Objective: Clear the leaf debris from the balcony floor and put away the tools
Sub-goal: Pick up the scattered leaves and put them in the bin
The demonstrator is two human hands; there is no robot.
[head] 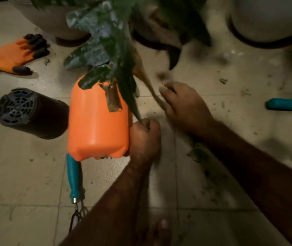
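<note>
My left hand (144, 137) is fisted around the stems of a bunch of cut leaves (104, 43), which fan upward, dark green with some brown. My right hand (184, 103) rests on the tiled floor (26, 174) just right of the bunch, fingers touching a brown stem (152, 89). An orange plastic container (97, 121) lies on its side right beside my left hand. A teal-handled hand rake (73, 178) pokes out from under it. Small leaf crumbs (198, 153) scatter the floor under my right forearm.
An orange glove with black fingertips (17, 54) lies at the left. A black nursery pot (31, 112) lies tipped over beside the container. Another teal tool handle (287, 104) lies at the right edge. Large planters (269, 20) stand along the top. My bare toes (159, 229) show at the bottom.
</note>
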